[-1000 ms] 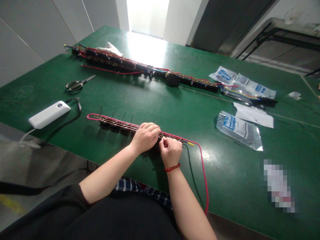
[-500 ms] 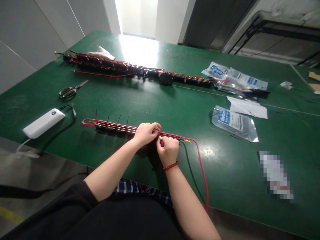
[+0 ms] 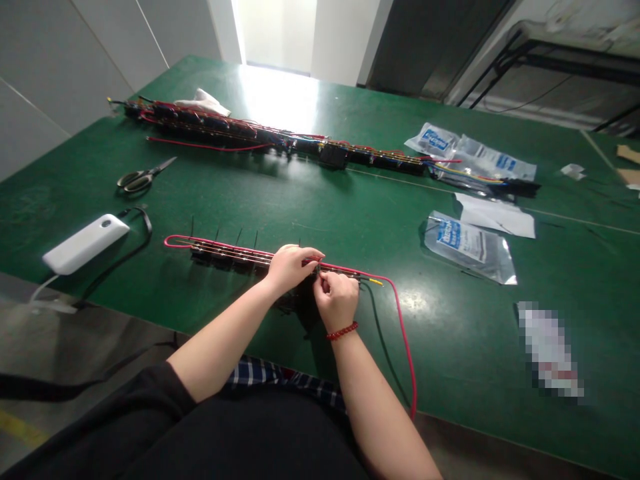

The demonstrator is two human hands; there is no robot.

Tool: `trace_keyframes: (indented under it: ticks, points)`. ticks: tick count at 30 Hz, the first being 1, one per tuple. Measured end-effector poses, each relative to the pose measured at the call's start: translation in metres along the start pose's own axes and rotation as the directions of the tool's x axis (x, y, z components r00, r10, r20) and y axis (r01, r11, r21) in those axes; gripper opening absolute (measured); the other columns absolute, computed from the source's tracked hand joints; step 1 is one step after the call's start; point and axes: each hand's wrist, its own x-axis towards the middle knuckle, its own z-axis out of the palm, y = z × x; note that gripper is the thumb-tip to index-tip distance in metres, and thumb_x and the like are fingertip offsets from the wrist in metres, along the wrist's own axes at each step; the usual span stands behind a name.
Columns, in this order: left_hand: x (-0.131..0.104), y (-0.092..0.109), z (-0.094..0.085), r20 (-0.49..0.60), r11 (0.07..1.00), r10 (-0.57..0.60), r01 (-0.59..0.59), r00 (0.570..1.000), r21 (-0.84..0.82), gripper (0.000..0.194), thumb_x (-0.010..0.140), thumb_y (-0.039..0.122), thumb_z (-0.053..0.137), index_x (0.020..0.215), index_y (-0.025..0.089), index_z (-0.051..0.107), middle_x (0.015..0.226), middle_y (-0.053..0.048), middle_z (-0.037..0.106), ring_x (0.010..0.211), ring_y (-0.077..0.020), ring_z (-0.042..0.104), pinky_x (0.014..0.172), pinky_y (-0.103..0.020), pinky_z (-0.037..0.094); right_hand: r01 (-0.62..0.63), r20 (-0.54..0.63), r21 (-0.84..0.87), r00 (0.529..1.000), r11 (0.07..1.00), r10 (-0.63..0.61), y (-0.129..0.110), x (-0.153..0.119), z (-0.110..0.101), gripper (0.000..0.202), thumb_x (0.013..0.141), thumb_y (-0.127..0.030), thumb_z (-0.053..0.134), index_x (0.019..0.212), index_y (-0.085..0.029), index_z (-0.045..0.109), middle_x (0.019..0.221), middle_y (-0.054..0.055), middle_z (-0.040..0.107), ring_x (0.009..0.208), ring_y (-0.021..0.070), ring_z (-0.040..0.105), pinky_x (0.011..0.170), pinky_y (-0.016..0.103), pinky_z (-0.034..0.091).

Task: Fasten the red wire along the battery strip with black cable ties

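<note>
A long dark assembly with thin wires and a red cable along its top lies near the table's front edge. Several black cable ties stick up from its left half. My left hand rests over the middle of the assembly, thumb and fingers closed at a small dark cable tie around it. Just right of it, my right hand pinches at the same spot, fingers curled. The fingertips partly hide the tie. A yellow-tipped wire end pokes out right of my right hand.
A longer wired assembly stretches across the back of the green table. Scissors and a white power bank with a cord lie left. Clear plastic bags and white paper lie right, beyond a blurred-out item.
Both hands stay at the same place on the assembly, with only slight finger movement. A thin black tie end now shows above my left hand. The view has shifted slightly.
</note>
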Motion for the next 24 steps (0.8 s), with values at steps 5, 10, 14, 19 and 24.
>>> trace_keyframes:
  ticks: [5, 10, 14, 19, 24]
  points:
    - [-0.004, 0.002, 0.001, -0.038, 0.998, 0.038, -0.036, 0.999, 0.045, 0.018, 0.086, 0.025, 0.063, 0.1, 0.03, 0.073, 0.099, 0.003, 0.076, 0.087, -0.0175, 0.068, 0.095, -0.038, 0.048, -0.002, -0.006, 0.015, 1.0, 1.0, 0.003, 0.0, 0.0, 0.001, 0.019, 0.09, -0.026, 0.055, 0.073, -0.02, 0.06, 0.06, -0.002, 0.057, 0.06, 0.0134, 0.049, 0.07, 0.03, 0.03]
    - [-0.006, 0.004, 0.0, -0.055, 0.997, 0.052, -0.049, 0.997, 0.06, 0.018, 0.086, 0.023, 0.062, 0.098, 0.031, 0.073, 0.097, 0.004, 0.076, 0.087, -0.0167, 0.068, 0.094, -0.037, 0.048, 0.0, 0.003, 0.026, 1.0, 1.0, 0.0, 0.0, 0.001, 0.0, 0.02, 0.09, -0.025, 0.056, 0.071, -0.02, 0.059, 0.059, -0.002, 0.057, 0.061, 0.0138, 0.05, 0.071, 0.03, 0.03]
    - [-0.008, 0.003, 0.001, -0.06, 0.996, 0.068, -0.064, 0.996, 0.069, 0.02, 0.088, 0.024, 0.06, 0.102, 0.03, 0.072, 0.1, 0.003, 0.076, 0.088, -0.0168, 0.068, 0.097, -0.038, 0.048, 0.003, 0.015, 0.013, 1.0, 1.0, -0.003, 0.0, 0.001, 0.001, 0.018, 0.09, -0.025, 0.055, 0.073, -0.021, 0.059, 0.061, -0.002, 0.058, 0.062, 0.0144, 0.051, 0.071, 0.03, 0.03]
    - [-0.012, 0.003, 0.0, -0.102, 0.996, 0.086, -0.082, 0.991, 0.041, 0.028, 0.091, 0.02, 0.051, 0.114, 0.025, 0.067, 0.105, -0.001, 0.074, 0.096, -0.0175, 0.067, 0.095, -0.037, 0.05, -0.005, 0.01, 0.003, 1.0, 1.0, 0.005, 0.0, 0.0, 0.001, 0.018, 0.09, -0.027, 0.054, 0.075, -0.02, 0.059, 0.064, -0.001, 0.059, 0.063, 0.0143, 0.052, 0.071, 0.03, 0.03]
    - [-0.025, 0.0, -0.012, -0.183, 0.971, 0.165, -0.126, 0.969, 0.205, 0.028, 0.092, 0.022, 0.05, 0.115, 0.024, 0.065, 0.121, -0.005, 0.068, 0.112, -0.0219, 0.06, 0.099, -0.041, 0.044, -0.019, 0.014, 0.006, 1.0, 1.0, 0.019, -0.002, 0.0, 0.0, 0.014, 0.088, -0.026, 0.055, 0.076, -0.021, 0.059, 0.065, -0.001, 0.061, 0.066, 0.015, 0.053, 0.073, 0.031, 0.03]
